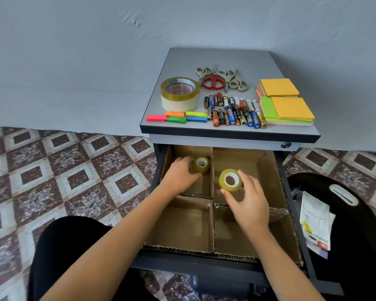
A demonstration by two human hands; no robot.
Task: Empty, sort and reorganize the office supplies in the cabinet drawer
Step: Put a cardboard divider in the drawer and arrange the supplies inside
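The open drawer holds a cardboard divider with four compartments. My left hand reaches into the far left compartment and grips a small clear tape roll there. My right hand holds a second small clear tape roll between thumb and fingers, above the far right compartment. Both near compartments look bare.
On the cabinet top lie two stacked large tape rolls, several scissors, several batteries, coloured flag strips and sticky-note pads. A black stool with a paper packet stands right of the drawer. My black-clad knee is lower left.
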